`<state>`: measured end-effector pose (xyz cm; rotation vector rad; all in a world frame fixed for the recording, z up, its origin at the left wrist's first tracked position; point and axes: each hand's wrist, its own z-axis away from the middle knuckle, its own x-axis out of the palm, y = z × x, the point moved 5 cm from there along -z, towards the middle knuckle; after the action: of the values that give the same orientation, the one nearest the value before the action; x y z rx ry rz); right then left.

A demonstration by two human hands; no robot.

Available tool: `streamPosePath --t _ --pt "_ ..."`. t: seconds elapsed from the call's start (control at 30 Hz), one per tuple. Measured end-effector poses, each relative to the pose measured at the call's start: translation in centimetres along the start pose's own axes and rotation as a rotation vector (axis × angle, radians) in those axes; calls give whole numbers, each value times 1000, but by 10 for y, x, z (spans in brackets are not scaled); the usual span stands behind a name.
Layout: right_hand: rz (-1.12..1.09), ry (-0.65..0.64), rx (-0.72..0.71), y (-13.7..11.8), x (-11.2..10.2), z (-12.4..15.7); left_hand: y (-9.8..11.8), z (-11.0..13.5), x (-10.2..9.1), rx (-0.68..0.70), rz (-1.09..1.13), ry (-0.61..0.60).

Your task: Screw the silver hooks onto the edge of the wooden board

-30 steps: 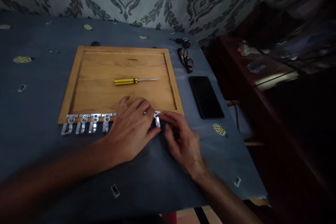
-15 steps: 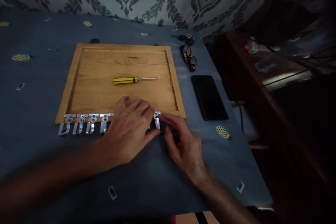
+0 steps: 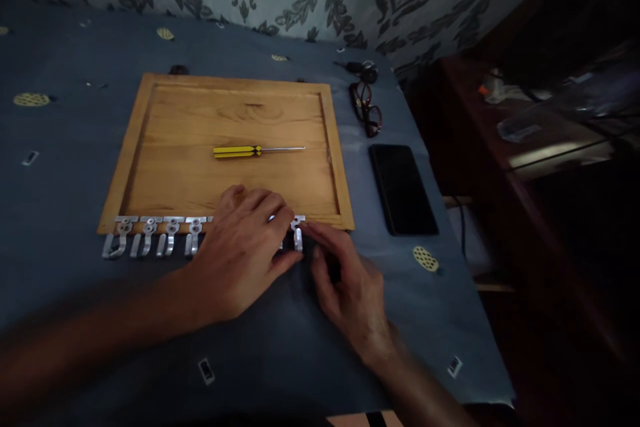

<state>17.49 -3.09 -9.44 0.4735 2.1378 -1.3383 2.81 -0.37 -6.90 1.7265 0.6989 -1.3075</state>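
A shallow wooden tray (image 3: 150,140) lies on a blue cloth. A yellow-handled screwdriver (image 3: 239,151) rests inside it. Several silver metal hooks (image 3: 150,240) stand in a row along the tray's near edge. My left hand (image 3: 243,250) lies palm down over the row's right part, fingers together, covering some hooks. My right hand (image 3: 345,280) sits just to its right, fingertips pinched at the rightmost hook (image 3: 298,232).
A black phone (image 3: 403,188) lies right of the tray, with folded glasses (image 3: 367,110) and keys (image 3: 363,69) beyond it. The cloth-covered table (image 3: 60,307) ends at the right, where dark wooden furniture (image 3: 525,167) stands. Patterned wallpaper rises behind.
Both hands stay at the right end of the hook row. The view has drifted slightly; nothing else has moved.
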Motion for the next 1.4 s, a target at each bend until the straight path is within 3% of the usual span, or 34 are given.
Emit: streamPosePath --t 0.73,0.83,0.93,1.07,1.17,1.27,1.33,1.4 --pt "86 -1 -10 -2 2 1 2 -1 0 5 -47 2" --pt "100 11 -30 -1 4 2 4 -2 -9 19 -67 -3" --pt "137 26 -33 2 6 2 -3 -4 -30 6 -63 25" --pt "171 28 -56 5 9 1 -36 0 -64 -110 -51 116" --pt "183 32 -76 9 9 3 -71 15 -77 -202 -22 187" --pt "216 55 -112 22 8 4 -118 40 -76 -343 -2 162" --pt "227 65 -102 38 8 0 -155 61 -80 -426 -55 212" --pt "230 -3 -123 51 11 -5 -195 85 -86 -529 -90 270"
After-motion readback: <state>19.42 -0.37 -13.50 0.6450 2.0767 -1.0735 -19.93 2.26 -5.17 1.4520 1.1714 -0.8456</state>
